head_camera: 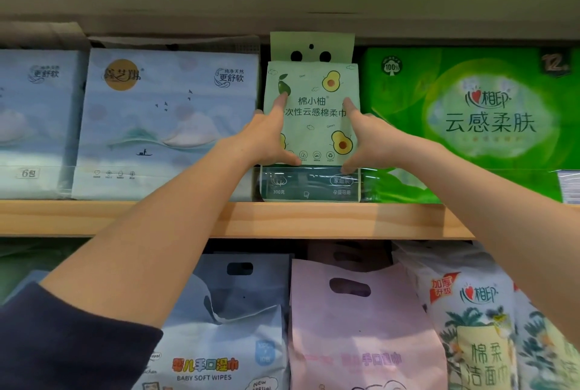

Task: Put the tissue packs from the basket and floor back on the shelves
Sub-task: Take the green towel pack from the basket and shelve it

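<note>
Pressing on the avocado tissue pack mid-frame on the shelf, left hand and right hand spread wide, fingers straight.

Matt green tissue pack (glossy film nearby) on a smooth wooden shelf.

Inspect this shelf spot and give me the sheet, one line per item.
Surface: wooden shelf board with a clear front lip.
Job's things: avocado-print tissue pack upright between blue pack and green pack.
Clutter: nothing seen.
Hands: left hand and right hand press straight fingers on the pack's front.
Cables: nothing seen.
Surroundings: lower shelf holds pink pack and baby wipes pack.
</note>
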The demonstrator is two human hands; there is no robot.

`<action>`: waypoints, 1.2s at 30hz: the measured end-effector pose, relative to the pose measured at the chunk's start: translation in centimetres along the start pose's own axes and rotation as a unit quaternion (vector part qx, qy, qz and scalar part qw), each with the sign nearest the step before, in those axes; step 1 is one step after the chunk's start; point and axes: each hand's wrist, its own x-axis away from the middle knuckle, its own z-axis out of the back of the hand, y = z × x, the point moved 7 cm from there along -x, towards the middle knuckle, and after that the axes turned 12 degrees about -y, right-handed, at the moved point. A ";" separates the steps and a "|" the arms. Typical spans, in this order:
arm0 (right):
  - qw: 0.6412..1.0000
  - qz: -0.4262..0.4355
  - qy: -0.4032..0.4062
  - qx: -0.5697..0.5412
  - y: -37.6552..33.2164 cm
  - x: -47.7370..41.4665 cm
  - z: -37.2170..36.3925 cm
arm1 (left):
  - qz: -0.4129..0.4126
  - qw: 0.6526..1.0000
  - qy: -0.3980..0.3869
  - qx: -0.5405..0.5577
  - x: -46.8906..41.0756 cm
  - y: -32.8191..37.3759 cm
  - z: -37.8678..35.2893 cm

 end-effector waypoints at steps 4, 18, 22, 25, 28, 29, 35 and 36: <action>1.000 0.001 0.007 -0.002 0.0 0.0 0.2 | -0.002 1.000 -0.004 0.005 0.2 0.1 0.2; 1.000 -0.006 0.015 0.015 0.2 0.0 0.1 | -0.022 1.000 0.021 0.009 0.1 0.2 1.3; 1.000 -0.007 0.018 0.020 0.2 0.1 0.2 | -0.034 0.998 0.053 0.009 0.4 0.3 2.4; 0.999 -0.012 0.020 0.031 0.0 0.4 0.3 | -0.039 0.998 0.056 0.010 0.9 0.4 2.8; 0.999 -0.015 0.026 0.028 -0.4 0.9 0.9 | -0.037 0.997 0.061 0.006 1.6 0.2 3.2; 0.999 -0.015 0.027 0.029 -0.6 1.1 1.1 | -0.038 0.997 0.064 -0.001 2.0 0.1 3.4; 0.999 -0.006 0.039 0.004 -2.6 3.5 2.3 | -0.054 0.995 0.073 -0.029 5.4 0.1 4.5; 0.999 -0.003 0.042 -0.003 -3.1 4.1 2.4 | -0.054 0.995 0.072 -0.032 6.2 0.1 4.6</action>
